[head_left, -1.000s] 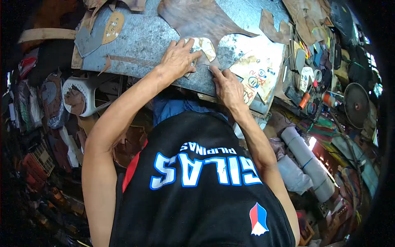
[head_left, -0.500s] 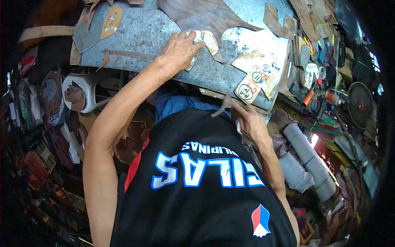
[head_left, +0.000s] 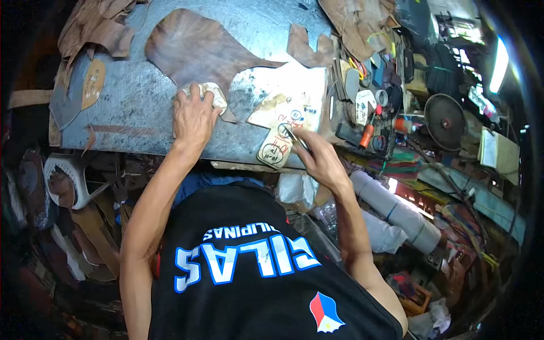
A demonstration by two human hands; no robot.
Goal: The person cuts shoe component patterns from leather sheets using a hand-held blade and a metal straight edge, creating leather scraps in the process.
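My left hand (head_left: 194, 116) presses down on a pale cut-out template (head_left: 217, 96), its fingers spread. The template overlaps the lower edge of a large brown leather piece (head_left: 198, 48), and my palm hides part of it. My right hand (head_left: 324, 161) is closed around a slim pointed tool (head_left: 292, 135), its tip over a white template (head_left: 294, 102) marked with red and black writing and circled numbers. Both hands are above a grey metal-topped table (head_left: 136, 110).
A tan oval template (head_left: 93, 85) and leather scraps (head_left: 93, 31) lie at the left. Orange-handled tools (head_left: 367, 136) and a round fan (head_left: 445, 122) are to the right. A white stool (head_left: 68, 178) stands below the table's left, rolled sheeting (head_left: 396, 209) below its right.
My right hand has moved up from my lap to the white template; the thin strip has left it and it now holds a slim tool. My left hand still presses the pale template. The view has shifted.
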